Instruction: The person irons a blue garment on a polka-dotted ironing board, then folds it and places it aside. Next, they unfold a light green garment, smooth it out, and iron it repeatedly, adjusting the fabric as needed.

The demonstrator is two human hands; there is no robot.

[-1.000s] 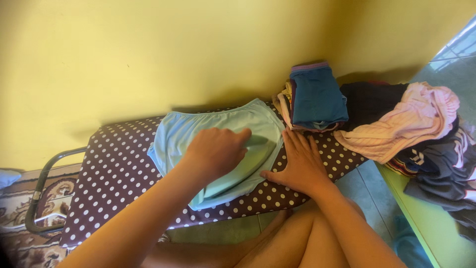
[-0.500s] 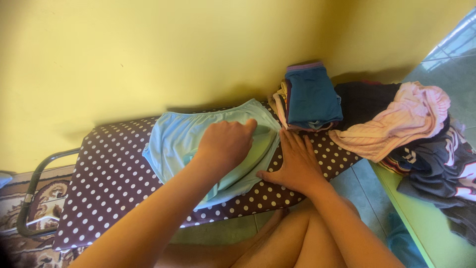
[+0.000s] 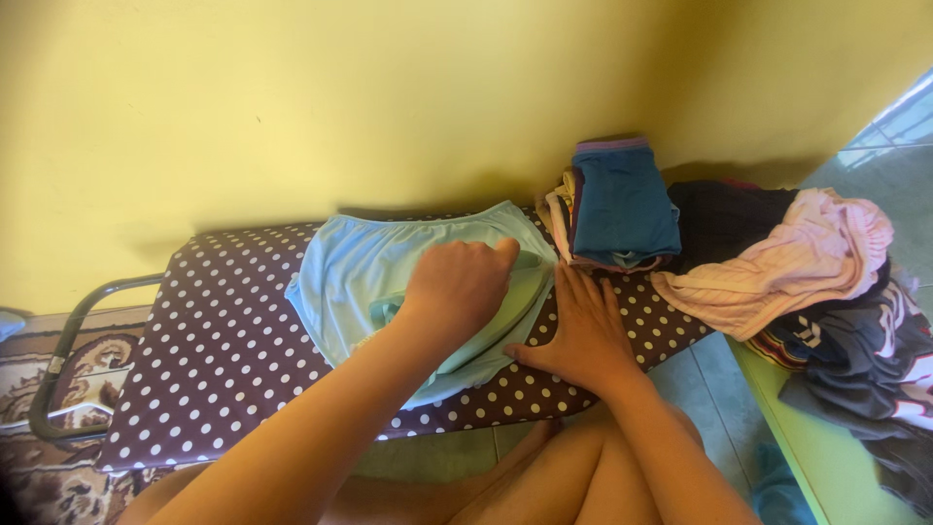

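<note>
From the head camera, a long ironing board with a dark brown cover dotted in white point(image 3: 224, 360) runs along a plain yellow wall point(image 3: 292, 97), its grey metal frame loop point(image 3: 68, 340) showing past the left end above a patterned brown rug point(image 3: 39, 486). A pale blue, soft cotton garment with a gathered waistband point(image 3: 360, 272) lies spread on the middle of the board, its waistband toward the far edge by the wall and its lower hem reaching the near edge. The left hand point(image 3: 462, 287) sits on top of this garment, fingers curled into a loose fist around a light green iron point(image 3: 491, 321), whose body shows only partly under the hand and forearm. The right hand point(image 3: 578, 331) lies flat and open, fingers spread and pointing toward the wall, pressing on the board's cover just at the right edge of the pale blue garment; the two hands are close together but not touching. At the right end of the board stands a stack of folded clothes topped by a dark blue folded piece point(image 3: 622, 204). Beyond the right end, a loose heap holds a pink ribbed garment point(image 3: 787, 267) over dark and grey printed clothes point(image 3: 855, 360), resting on a lime green surface point(image 3: 826, 457). The person's bare knees show below the near edge.
</note>
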